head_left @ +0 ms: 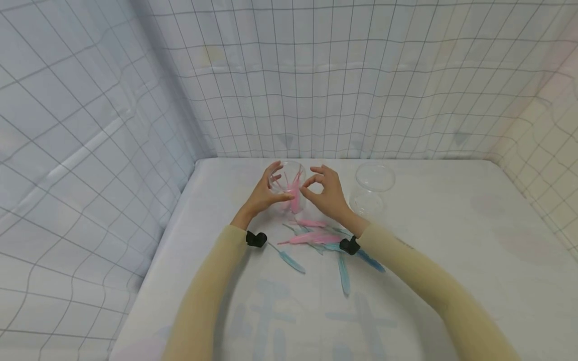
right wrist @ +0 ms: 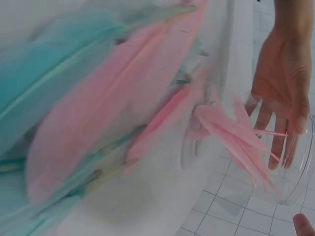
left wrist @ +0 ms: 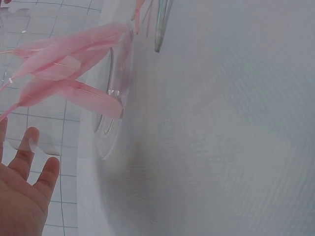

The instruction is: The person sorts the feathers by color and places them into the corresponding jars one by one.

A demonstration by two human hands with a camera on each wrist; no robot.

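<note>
My left hand curves round a clear jar, thumb along its near side and fingers behind it. Several pink feathers stand inside the jar with their quills pointing up. In the left wrist view these pink feathers show through the clear wall. My right hand is at the jar's right, thumb and forefinger tips together right at the rim. I cannot tell whether they pinch anything. The right wrist view catches only one fingertip of that hand, close to the rim.
Pink feathers and light blue feathers lie in a loose pile nearer me, below the right forearm. A darker blue feather is at the pile's right. Another clear jar stands right of my hands. Gridded white cloth walls the table.
</note>
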